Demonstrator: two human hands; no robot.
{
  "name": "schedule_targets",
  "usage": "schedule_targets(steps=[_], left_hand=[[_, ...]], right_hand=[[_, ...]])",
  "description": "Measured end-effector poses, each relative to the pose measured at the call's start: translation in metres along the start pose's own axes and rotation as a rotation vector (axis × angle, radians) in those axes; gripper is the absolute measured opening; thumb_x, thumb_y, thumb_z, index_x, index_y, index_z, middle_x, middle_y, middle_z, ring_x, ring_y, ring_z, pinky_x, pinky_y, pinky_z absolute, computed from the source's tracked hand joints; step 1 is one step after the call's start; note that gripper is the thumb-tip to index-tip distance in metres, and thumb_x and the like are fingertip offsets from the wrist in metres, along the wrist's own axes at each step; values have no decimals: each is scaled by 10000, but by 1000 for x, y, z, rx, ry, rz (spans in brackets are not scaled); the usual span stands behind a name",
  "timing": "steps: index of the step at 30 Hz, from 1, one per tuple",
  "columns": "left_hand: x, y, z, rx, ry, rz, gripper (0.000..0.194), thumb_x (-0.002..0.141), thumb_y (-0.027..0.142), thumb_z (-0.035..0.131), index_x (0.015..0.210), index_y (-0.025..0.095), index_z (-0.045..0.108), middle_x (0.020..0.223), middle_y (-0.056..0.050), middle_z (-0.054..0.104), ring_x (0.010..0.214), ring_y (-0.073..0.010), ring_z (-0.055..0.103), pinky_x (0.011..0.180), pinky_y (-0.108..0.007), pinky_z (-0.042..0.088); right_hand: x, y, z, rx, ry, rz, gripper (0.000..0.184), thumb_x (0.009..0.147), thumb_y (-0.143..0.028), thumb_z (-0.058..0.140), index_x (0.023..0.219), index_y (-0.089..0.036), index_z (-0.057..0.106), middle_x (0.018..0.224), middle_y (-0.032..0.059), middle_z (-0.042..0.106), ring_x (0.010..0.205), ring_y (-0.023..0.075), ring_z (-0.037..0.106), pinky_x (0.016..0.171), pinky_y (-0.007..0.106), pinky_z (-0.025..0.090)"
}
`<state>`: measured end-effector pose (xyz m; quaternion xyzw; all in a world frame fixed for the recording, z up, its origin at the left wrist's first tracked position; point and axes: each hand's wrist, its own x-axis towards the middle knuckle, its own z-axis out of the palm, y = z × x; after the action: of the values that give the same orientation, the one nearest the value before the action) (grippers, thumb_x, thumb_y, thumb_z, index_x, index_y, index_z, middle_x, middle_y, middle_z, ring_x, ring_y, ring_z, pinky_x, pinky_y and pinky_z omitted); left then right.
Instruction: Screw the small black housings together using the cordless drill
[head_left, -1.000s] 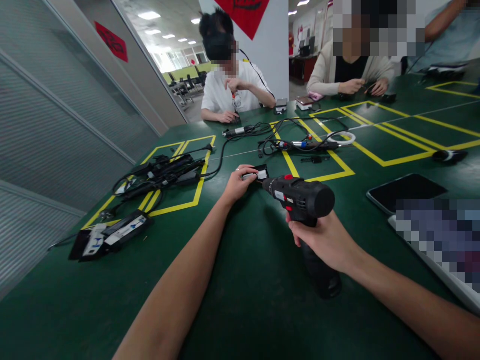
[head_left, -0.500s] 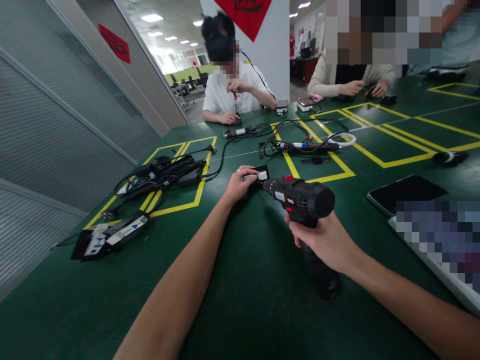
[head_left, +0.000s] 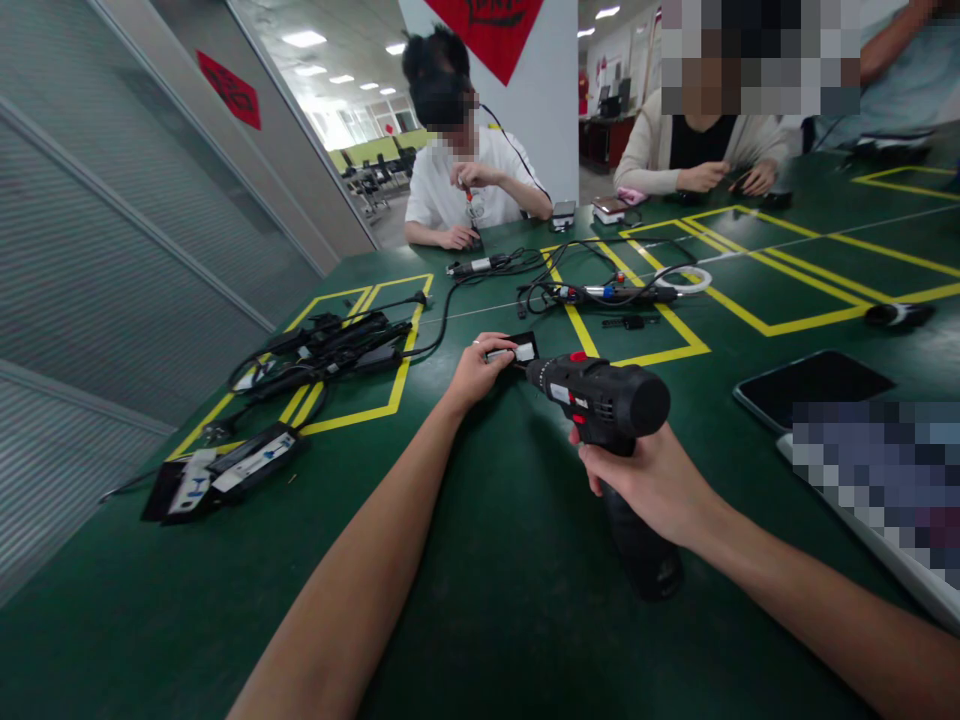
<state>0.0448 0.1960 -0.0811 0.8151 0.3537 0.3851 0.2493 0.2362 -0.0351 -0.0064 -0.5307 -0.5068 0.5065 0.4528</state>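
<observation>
A small black part (head_left: 511,351) is pinned to the table (head_left: 480,560) by the closed left hand (head_left: 474,372). The drill (head_left: 600,400), gripped in the right hand (head_left: 652,480), is set at the part: fastening step judged underway. Steady axial alignment is called for next.

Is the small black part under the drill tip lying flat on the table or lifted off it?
Lying flat. The small black part rests on the green table, pinned by the left hand; the right hand aims the drill at it.

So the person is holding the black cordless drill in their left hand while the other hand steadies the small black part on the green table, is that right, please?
Not quite: the head view shows the black cordless drill in the right hand; the left hand steadies the small black part on the green table.
</observation>
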Motion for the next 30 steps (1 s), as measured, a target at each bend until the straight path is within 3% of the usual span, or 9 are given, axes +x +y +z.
schedule_targets(steps=[7, 19, 30], left_hand=[[0, -1, 0, 3, -2, -7, 234, 823, 335, 559, 955, 190, 687, 1133, -73, 603, 1122, -207, 541, 1026, -376, 392], [1, 0, 0, 23, -4, -13, 231, 818, 323, 555, 956, 188, 682, 1136, -74, 601, 1119, -208, 540, 1024, -382, 395], [0, 1, 0, 10, -6, -4, 234, 826, 327, 551, 957, 184, 681, 1130, -77, 602, 1114, -207, 543, 1017, -380, 397]], right_hand=[[-1, -2, 0, -58, -10, 5, 76, 773, -172, 557, 848, -178, 558, 643, -16, 559, 542, 118, 530, 522, 266, 432], [-1, -3, 0, -40, 2, 2, 155, 757, -166, 566, 911, -177, 557, 691, -13, 563, 549, 122, 539, 521, 271, 439], [-1, -1, -2, -50, -11, 3, 91, 780, -204, 569, 867, -177, 566, 680, -5, 577, 565, 132, 558, 545, 284, 450]])
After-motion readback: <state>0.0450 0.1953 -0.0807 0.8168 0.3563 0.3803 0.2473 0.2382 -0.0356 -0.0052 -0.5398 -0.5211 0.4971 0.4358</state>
